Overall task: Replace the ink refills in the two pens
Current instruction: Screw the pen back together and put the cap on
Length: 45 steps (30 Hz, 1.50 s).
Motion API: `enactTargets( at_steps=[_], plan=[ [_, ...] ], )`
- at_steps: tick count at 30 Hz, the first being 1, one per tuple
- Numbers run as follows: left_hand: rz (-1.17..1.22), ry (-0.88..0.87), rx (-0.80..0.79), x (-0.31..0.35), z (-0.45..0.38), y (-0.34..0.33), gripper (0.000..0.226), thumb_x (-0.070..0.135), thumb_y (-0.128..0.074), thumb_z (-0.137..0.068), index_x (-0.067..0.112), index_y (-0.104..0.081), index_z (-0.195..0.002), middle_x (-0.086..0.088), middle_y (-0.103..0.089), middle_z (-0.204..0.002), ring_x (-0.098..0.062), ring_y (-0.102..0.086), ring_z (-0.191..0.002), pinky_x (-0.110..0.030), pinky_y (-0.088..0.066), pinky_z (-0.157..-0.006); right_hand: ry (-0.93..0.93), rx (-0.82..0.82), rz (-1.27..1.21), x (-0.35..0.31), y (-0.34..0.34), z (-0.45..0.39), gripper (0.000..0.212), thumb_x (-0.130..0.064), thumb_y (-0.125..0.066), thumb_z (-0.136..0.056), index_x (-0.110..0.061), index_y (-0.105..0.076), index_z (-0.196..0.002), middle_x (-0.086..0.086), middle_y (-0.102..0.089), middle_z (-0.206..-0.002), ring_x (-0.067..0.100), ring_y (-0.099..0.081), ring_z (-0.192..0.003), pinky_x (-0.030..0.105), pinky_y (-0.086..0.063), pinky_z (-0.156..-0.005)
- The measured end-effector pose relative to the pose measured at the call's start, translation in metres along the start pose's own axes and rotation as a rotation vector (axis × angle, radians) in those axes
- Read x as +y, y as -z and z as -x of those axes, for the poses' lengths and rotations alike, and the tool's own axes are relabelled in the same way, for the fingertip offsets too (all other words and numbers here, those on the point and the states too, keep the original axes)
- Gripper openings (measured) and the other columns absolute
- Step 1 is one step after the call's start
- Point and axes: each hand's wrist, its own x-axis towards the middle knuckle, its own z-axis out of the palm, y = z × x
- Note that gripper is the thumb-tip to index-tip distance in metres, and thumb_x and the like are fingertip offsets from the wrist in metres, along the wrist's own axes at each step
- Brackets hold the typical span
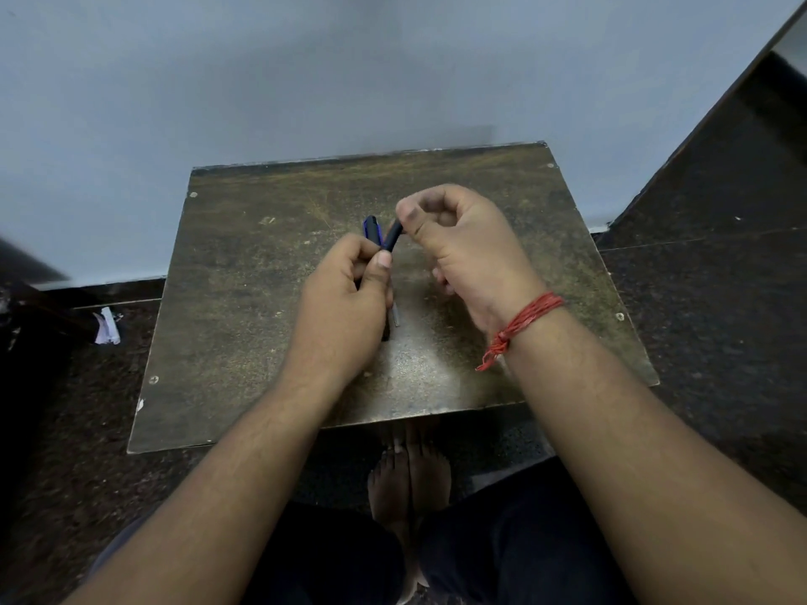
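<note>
My left hand (345, 294) is closed around a blue and black pen (372, 229), whose top end sticks up above my fingers. My right hand (458, 246) pinches a dark tubular pen part (392, 238) between thumb and forefinger, right beside the pen's upper end. A thin grey refill tip (395, 315) pokes out below my left hand, just above the small worn wooden table (244, 299). Most of the pen's body is hidden in my left palm.
The table stands against a pale wall (305, 80). A scrap of white paper (107, 327) lies on the dark floor at the left. My bare feet (408, 478) show under the table's front edge. A red thread band (522, 320) circles my right wrist.
</note>
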Motion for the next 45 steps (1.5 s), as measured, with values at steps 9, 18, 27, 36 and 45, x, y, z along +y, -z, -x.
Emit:
enactTargets(
  at_steps=[9,18,27,36,45],
  plan=[
    [-0.029,0.038,0.021,-0.003,-0.001,0.001,0.021,0.025,-0.051,-0.105,0.023,-0.057,-0.086,0.017,-0.060,-0.057,0.004,-0.048,-0.047,-0.011,-0.037,-0.048,0.106,0.245,0.978,0.008,0.050,-0.016,0.008,-0.033,-0.066,-0.091,-0.027,-0.060,-0.093,-0.005,-0.065,-0.098,0.019,-0.062,-0.090,0.039,-0.054,-0.080],
    [0.000,0.053,0.025,-0.001,-0.001,0.002,0.022,0.025,-0.051,-0.105,0.022,-0.057,-0.085,0.018,-0.060,-0.056,0.004,-0.049,-0.047,-0.010,-0.035,-0.048,0.098,0.134,1.197,0.010,0.030,-0.014,0.021,-0.028,-0.060,-0.093,-0.020,-0.059,-0.112,0.004,-0.059,-0.115,0.029,-0.062,-0.099,0.035,-0.038,-0.071],
    [0.000,0.040,0.014,-0.003,-0.002,0.002,0.021,0.026,-0.051,-0.105,0.023,-0.058,-0.085,0.018,-0.059,-0.056,0.005,-0.047,-0.047,-0.010,-0.035,-0.047,0.061,0.038,0.475,0.009,0.022,-0.017,0.024,-0.016,-0.050,-0.091,-0.027,-0.064,-0.107,-0.001,-0.065,-0.096,0.013,-0.061,-0.071,0.028,-0.046,-0.059],
    [0.010,0.045,-0.042,-0.001,0.002,-0.002,0.018,0.023,-0.052,-0.105,0.020,-0.060,-0.090,0.014,-0.058,-0.055,0.003,-0.046,-0.044,-0.008,-0.033,-0.044,0.025,0.166,-0.222,0.000,0.016,-0.014,0.012,-0.008,-0.052,-0.095,-0.018,-0.055,-0.098,0.014,-0.066,-0.095,0.012,-0.054,-0.047,0.021,-0.034,-0.039],
    [0.009,0.031,-0.094,0.002,0.003,-0.002,0.017,0.021,-0.052,-0.105,0.015,-0.061,-0.092,0.013,-0.058,-0.055,0.002,-0.048,-0.048,-0.009,-0.036,-0.049,0.110,0.137,-0.131,0.000,0.015,-0.011,0.013,-0.009,-0.055,-0.093,-0.020,-0.059,-0.098,0.013,-0.060,-0.087,0.012,-0.055,-0.049,0.022,-0.036,-0.040]
  ],
)
